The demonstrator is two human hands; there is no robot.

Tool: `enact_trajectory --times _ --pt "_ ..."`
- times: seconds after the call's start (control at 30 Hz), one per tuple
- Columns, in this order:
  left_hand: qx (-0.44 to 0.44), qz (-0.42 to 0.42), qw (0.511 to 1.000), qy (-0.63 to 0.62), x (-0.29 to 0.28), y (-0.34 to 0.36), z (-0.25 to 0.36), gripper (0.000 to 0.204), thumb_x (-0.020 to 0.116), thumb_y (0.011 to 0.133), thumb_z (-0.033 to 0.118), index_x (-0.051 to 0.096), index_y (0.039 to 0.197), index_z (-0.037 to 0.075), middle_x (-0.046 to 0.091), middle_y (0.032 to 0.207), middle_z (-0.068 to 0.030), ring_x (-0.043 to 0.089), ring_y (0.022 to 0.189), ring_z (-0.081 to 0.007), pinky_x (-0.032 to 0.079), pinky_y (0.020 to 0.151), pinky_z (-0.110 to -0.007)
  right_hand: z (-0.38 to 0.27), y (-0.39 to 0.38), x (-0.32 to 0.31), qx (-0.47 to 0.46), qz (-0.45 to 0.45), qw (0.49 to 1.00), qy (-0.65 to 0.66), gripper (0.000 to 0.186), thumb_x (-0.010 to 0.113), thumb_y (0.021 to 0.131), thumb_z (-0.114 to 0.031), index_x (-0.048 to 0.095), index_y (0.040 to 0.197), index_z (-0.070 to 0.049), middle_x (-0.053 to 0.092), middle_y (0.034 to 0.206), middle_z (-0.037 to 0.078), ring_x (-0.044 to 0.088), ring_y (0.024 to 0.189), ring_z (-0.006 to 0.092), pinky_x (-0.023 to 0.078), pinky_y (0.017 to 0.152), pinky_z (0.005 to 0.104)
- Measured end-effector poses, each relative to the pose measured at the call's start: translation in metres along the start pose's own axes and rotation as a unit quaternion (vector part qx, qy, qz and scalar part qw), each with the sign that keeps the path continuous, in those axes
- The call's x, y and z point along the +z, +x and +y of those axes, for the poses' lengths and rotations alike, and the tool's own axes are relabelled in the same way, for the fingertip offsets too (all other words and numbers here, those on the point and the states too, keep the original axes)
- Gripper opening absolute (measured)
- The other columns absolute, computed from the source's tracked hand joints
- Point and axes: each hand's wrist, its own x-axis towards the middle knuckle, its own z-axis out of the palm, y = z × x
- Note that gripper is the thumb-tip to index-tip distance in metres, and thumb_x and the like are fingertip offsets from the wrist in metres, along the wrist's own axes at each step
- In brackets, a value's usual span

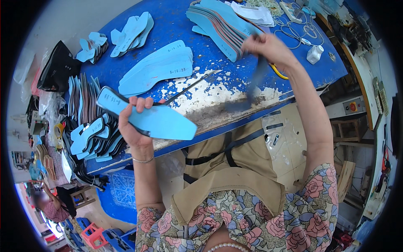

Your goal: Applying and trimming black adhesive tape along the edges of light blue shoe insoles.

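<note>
My left hand [136, 122] grips a light blue insole [168, 124] with a black edge, held over the near part of the worn blue table [226, 90]. A thin black strip [189, 89] runs from beside those fingers up to the right. My right hand [268, 47] is raised at the far right, its fingers pinched on a dark strip [258, 77] that hangs down blurred by motion. Just left of that hand lies a tall fanned stack of blue insoles [222, 31]. Flat blue insoles [157, 67] sit in a pile at the middle of the table.
Smaller blue piles [133, 33] lie at the far left; black-edged insoles [98, 134] are heaped at the left edge. Cables and a white plug [315, 54] occupy the far right. Black strips [235, 147] rest on my tan apron. Another person [52, 206] sits at lower left.
</note>
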Motion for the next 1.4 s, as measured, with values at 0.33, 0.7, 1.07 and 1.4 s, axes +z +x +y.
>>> enact_trajectory --times 0.33,0.7,1.07,1.4 --pt "-0.022 0.038 0.991 -0.129 0.003 0.0 -0.031 0.01 0.051 0.081 0.013 0.045 0.082 0.005 0.043 0.071 -0.0032 0.043 0.081 -0.0209 0.041 0.08 -0.036 0.016 -0.087 0.155 -0.024 -0.11 0.942 0.317 0.016 0.046 0.092 -0.019 0.049 0.102 -0.006 0.049 0.082 -0.004 0.045 0.074 0.0026 0.037 0.066 0.0173" --pt "-0.025 0.075 0.98 -0.18 0.009 -0.022 -0.041 0.009 0.052 0.08 0.014 0.046 0.081 0.008 0.043 0.067 -0.002 0.046 0.076 -0.0194 0.036 0.091 -0.045 0.015 -0.087 0.203 0.044 -0.164 0.805 0.568 0.012 0.051 0.09 -0.015 0.043 0.094 -0.008 0.049 0.083 -0.003 0.045 0.069 0.0021 0.037 0.059 0.017" --pt "-0.083 0.072 0.973 -0.204 0.009 -0.029 -0.046 0.012 0.052 0.082 0.02 0.049 0.081 0.008 0.044 0.066 -0.0014 0.047 0.075 -0.0193 0.035 0.093 -0.046 0.008 -0.09 0.201 0.031 -0.137 0.809 0.571 0.019 0.055 0.087 -0.014 0.044 0.099 -0.005 0.056 0.107 0.006 0.053 0.085 0.0077 0.045 0.071 0.0228" --pt "-0.126 0.09 0.973 -0.171 0.007 -0.034 -0.05 0.017 0.052 0.083 0.023 0.052 0.084 0.007 0.044 0.067 -0.002 0.046 0.076 -0.0204 0.038 0.091 -0.049 0.026 -0.106 0.187 0.003 -0.193 0.816 0.544 0.02 0.054 0.086 -0.011 0.043 0.102 -0.005 0.053 0.114 0.006 0.054 0.088 0.0077 0.046 0.074 0.0238"
